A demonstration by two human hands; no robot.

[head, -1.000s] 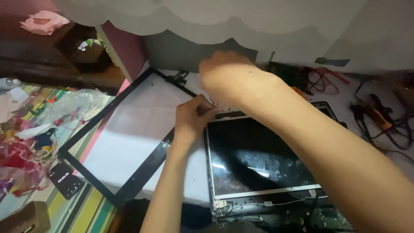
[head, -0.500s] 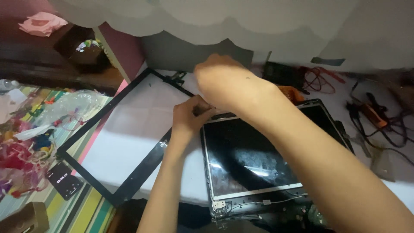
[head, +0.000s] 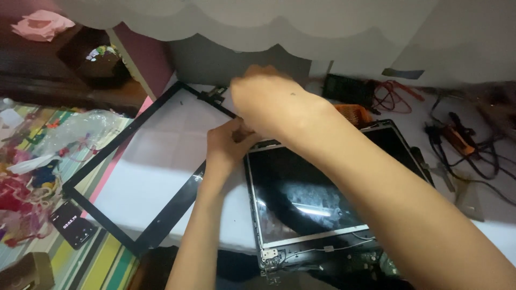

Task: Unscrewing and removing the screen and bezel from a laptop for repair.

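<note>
A bare laptop display panel (head: 306, 198) lies flat in its dark lid on a white table (head: 161, 172). My left hand (head: 228, 142) pinches at the panel's top left corner, fingers closed on the edge. My right hand (head: 269, 104) reaches across above it, fingers curled down at the same corner; what they hold is hidden. The removed black screen bezel (head: 134, 161) lies to the left on the table, partly under my left forearm.
A phone (head: 72, 225) and colourful clutter (head: 32, 177) lie on a striped mat at the left. Cables and tools (head: 462, 139), an orange part (head: 355, 113) and a dark module (head: 346, 88) sit behind and to the right of the panel.
The view has shifted slightly; both hands stay at the panel's top left corner, the right hand drifting a little left over the left hand.
</note>
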